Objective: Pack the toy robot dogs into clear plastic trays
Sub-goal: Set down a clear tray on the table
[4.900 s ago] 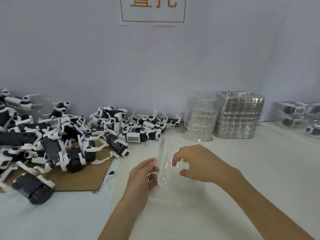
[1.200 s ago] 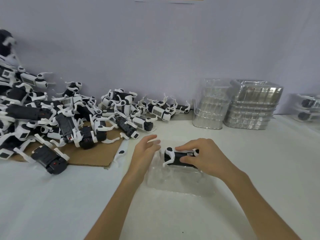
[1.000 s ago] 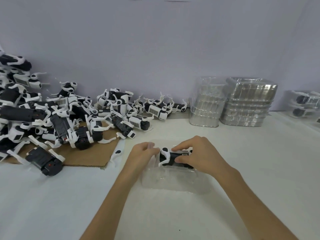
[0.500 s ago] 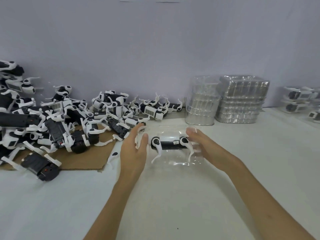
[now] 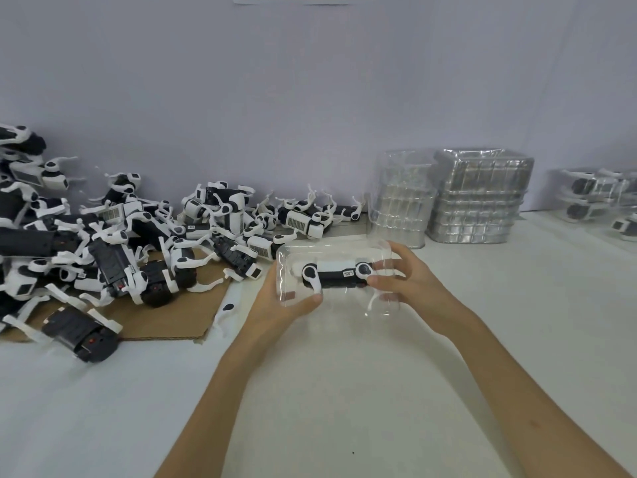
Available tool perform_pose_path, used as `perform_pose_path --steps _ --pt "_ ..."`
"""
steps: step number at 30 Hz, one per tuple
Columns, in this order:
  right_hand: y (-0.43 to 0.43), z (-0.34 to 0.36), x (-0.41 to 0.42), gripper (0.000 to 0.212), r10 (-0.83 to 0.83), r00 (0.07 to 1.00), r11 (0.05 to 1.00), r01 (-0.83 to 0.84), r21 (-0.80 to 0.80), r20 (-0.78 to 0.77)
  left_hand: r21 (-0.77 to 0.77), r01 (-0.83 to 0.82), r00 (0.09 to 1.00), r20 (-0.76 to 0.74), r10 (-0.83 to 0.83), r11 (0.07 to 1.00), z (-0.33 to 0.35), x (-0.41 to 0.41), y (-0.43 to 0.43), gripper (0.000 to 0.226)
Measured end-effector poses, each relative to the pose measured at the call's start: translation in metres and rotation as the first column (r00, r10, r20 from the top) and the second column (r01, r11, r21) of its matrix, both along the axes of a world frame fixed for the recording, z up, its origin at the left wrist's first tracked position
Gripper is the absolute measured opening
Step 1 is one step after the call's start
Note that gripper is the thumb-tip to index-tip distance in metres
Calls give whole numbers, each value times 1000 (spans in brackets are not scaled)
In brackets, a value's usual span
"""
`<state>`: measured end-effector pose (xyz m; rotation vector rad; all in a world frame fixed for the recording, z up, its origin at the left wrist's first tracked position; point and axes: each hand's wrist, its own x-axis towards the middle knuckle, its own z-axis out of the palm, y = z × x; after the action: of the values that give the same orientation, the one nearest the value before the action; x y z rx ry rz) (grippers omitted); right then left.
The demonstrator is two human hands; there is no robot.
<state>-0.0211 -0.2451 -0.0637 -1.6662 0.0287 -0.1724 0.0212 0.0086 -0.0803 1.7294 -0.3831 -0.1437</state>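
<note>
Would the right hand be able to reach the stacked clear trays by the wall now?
Probably not yet: bare table leaves the way to the stacked trays free, but the right hand grips the filled tray.

A white table [image 5: 344, 391] meets a plain lavender wall [image 5: 310, 81].

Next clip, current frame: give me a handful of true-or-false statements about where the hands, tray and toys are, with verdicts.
1. The left hand and right hand both hold one clear tray with a toy dog inside. True.
2. The pile of loose dogs lies to the person's right. False: it lies to the left, partly on the cardboard.
3. Stacks of clear trays stand by the wall, beyond the held tray. True.
4. The cardboard lies under the held tray. False: it lies left of it, under the pile.
</note>
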Motion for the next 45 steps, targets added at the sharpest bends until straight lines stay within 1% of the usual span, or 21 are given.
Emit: perform_pose_path --steps 4,7,9,13,16,18,20,22,24,27,28,29,32,34,39,40,42,43,44,45 --pt "1 2 -2 81 5 1000 1000 -5 2 2 -59 -9 1000 -8 9 998 1 0 -2 95" --pt "3 2 -2 81 13 1000 1000 -13 11 8 -105 -48 998 -38 44 993 0 2 -2 91" --pt "6 2 -3 80 -1 1000 1000 1 7 6 -117 -80 996 -37 76 990 -1 3 -4 93" --pt "10 -1 -1 72 -79 997 997 79 -13 13 -112 -140 990 -16 139 984 -5 3 -7 104" --pt "12 -2 1 71 -136 990 991 136 -3 32 -103 -185 983 -6 185 977 -6 1 -9 104" --pt "13 0 1 68 -159 987 987 159 -4 29 -119 -181 983 -7 182 976 -4 0 -10 98" --pt "12 4 2 57 -170 985 985 170 5 -4 -147 -145 989 -21 144 978 0 -2 -12 89" --pt "9 7 3 47 -193 979 980 195 33 -67 -197 -111 992 -82 97 974 3 -4 -13 78" --pt "5 9 4 44 -210 968 975 217 39 -136 -222 -114 984 -158 80 968 4 -4 -13 62" --pt "5 8 1 48 -224 946 975 213 -70 -235 -159 -127 981 -167 100 979 -2 -7 -18 35" --pt "5 6 0 50 -225 939 973 202 -110 -260 -149 -132 979 -174 105 980 -3 -8 -20 34" --pt "6 5 -1 52 -219 935 973 189 -131 -280 -145 -137 977 -184 109 980 -3 -10 -21 37" --pt "6 5 -2 52 -189 933 980 161 -114 -308 -150 -155 972 -197 125 976 -3 -10 -21 59" --pt "5 6 -2 52 -199 930 978 168 -126 -308 -145 -179 964 -225 143 973 -2 -9 -21 64" --pt "7 5 -1 59 -233 921 965 179 -194 -313 -176 -169 963 -241 124 970 -4 -9 -23 57" --pt "6 6 -1 61 -234 922 965 181 -192 -310 -176 -164 965 -231 121 971 -4 -9 -23 51" --pt "5 8 -2 64 -249 926 958 192 -212 -284 -174 -165 970 -208 127 971 -2 -11 -25 31" --pt "6 9 -4 65 -277 926 943 209 -260 -257 -182 -176 969 -204 137 967 0 -13 -25 23" --pt "6 10 -5 66 -322 923 906 235 -351 -213 -198 -193 967 -204 152 961 1 -15 -26 19" --pt "7 11 -8 67 -375 916 833 266 -485 -142 -213 -215 964 -201 172 953 2 -16 -26 21"
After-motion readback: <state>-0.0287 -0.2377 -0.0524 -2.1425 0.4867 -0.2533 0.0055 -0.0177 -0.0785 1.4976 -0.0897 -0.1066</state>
